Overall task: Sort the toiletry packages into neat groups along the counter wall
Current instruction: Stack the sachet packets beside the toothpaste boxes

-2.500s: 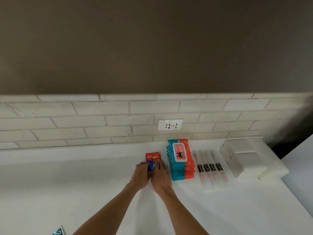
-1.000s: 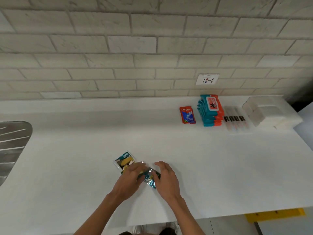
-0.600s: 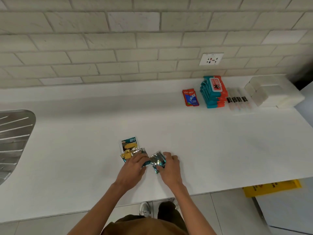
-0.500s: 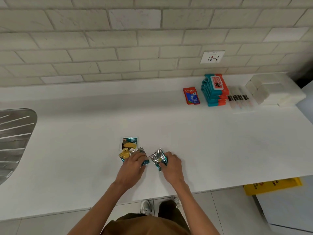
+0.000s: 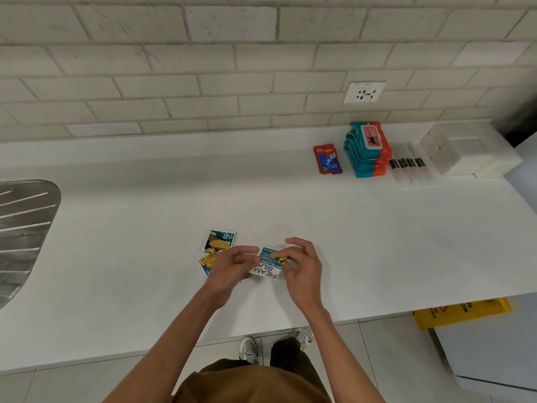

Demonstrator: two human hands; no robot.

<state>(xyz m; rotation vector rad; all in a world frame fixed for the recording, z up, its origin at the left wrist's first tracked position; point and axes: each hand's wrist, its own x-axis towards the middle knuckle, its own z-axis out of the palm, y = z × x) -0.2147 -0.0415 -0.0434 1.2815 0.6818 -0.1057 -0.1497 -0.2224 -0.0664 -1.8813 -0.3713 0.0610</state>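
Near the counter's front edge both hands hold one white and teal sachet, lifted a little off the counter. My left hand pinches its left edge; my right hand pinches its right side. Under my left hand lie two more teal and yellow sachets, one partly hidden. Along the wall at the right stand sorted groups: red toothpaste sachets, a stack of teal and orange wet wipes, clear toothbrush packs and white soap bars.
A steel sink drainboard lies at the far left. A wall socket sits above the wipes. The white counter ends just before my feet; a yellow sign lies on the floor at the right.
My hands left the toothpaste sachets at the wall and came to the sachets at the front edge. One sachet has since been lifted and turned printed side up between both hands.
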